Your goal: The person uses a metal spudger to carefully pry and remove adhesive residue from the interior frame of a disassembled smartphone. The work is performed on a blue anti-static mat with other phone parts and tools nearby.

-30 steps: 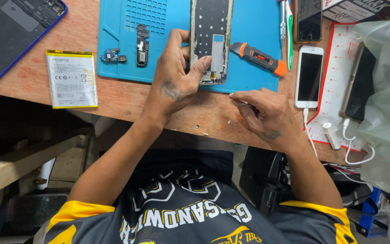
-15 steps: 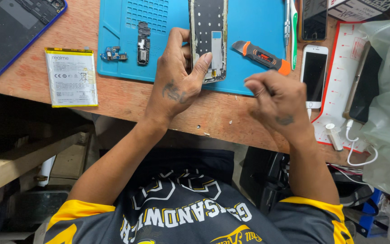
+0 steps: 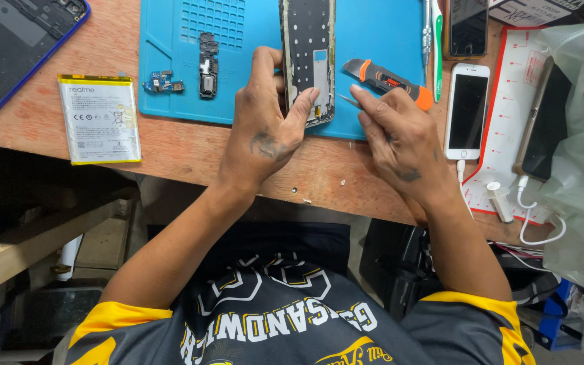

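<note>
Head view: stripped phone frame [image 3: 307, 57] lying lengthwise on the blue mat [image 3: 170, 81], lower end near the mat's front edge. Left hand [image 3: 265, 132] clamped round that end, thumb on one long edge, fingers curled on the other. Right hand [image 3: 397, 132] pinching thin tweezers [image 3: 347, 101] between thumb and forefinger, tip just beside the frame. Probably light, thin, rigid yet easily bent or scratched; best gripped by the side rails, never the exposed middle. Orange knife [image 3: 386, 82] just behind.
</note>
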